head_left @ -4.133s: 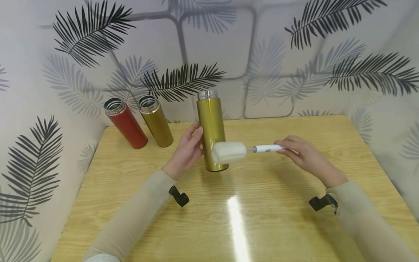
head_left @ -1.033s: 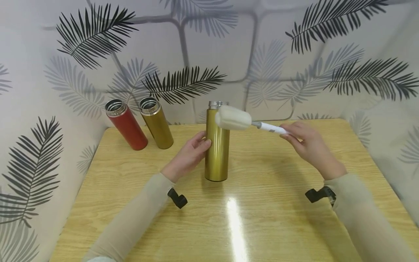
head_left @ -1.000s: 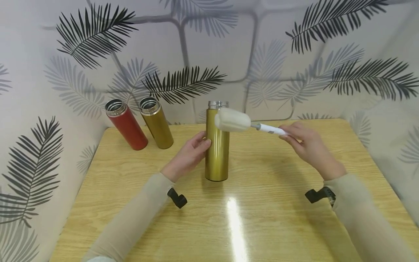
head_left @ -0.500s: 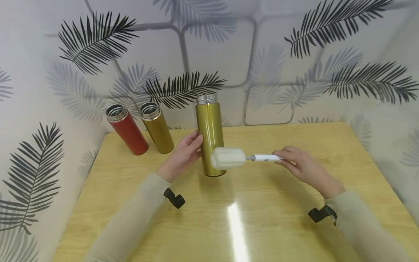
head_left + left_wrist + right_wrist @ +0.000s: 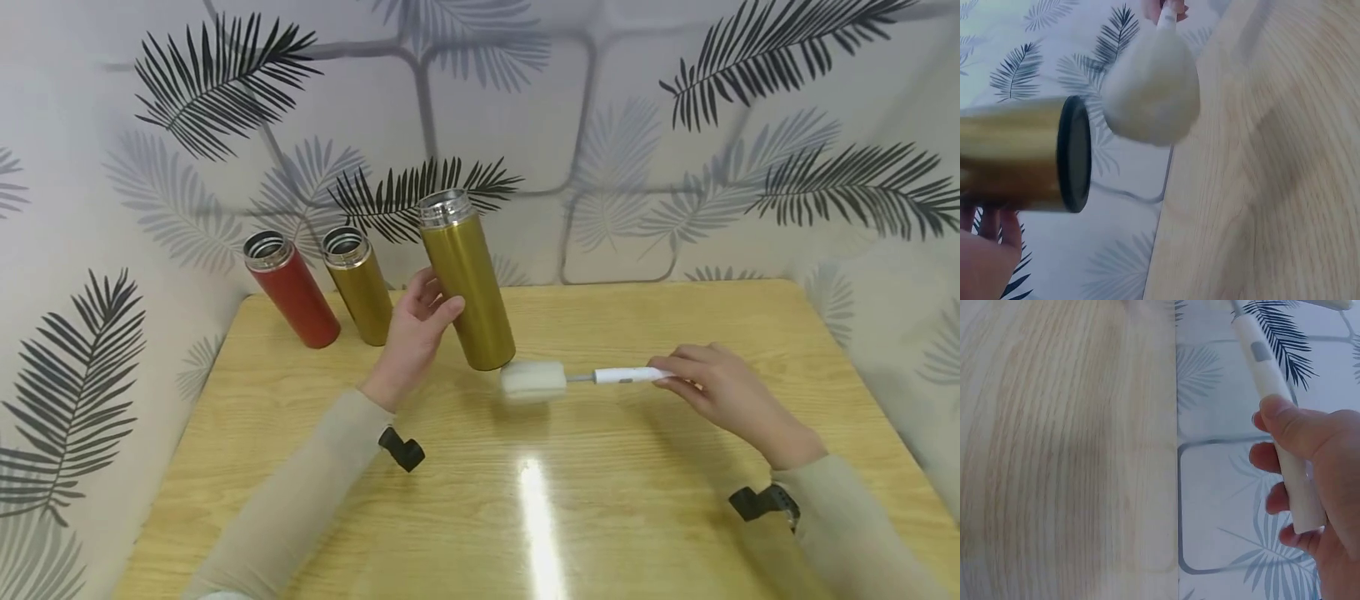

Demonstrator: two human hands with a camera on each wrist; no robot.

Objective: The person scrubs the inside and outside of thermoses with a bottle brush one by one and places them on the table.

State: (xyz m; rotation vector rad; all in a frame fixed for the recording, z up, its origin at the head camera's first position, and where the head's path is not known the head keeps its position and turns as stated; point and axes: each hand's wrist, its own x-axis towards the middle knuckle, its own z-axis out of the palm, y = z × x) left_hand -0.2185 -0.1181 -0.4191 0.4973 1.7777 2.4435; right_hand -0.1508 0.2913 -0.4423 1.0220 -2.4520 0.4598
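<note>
My left hand grips a tall gold thermos flask around its side. The flask is lifted off the table and leans to the left, its open steel neck uppermost; its dark base faces the left wrist camera. My right hand holds a bottle brush by its white handle, with fingers and thumb wrapped round it in the right wrist view. The brush lies level in the air, and its cream sponge head is just below and right of the flask's base. In the left wrist view a gap separates sponge and flask.
At the back left of the wooden table stand an uncapped red flask and a shorter uncapped gold flask, the latter close to my left hand. A leaf-patterned wall rises behind the table.
The held flask has risen and tilted further left. From in front of the flask's upper part the brush came down, then shifted right to beside its base. Both hands keep their holds.
</note>
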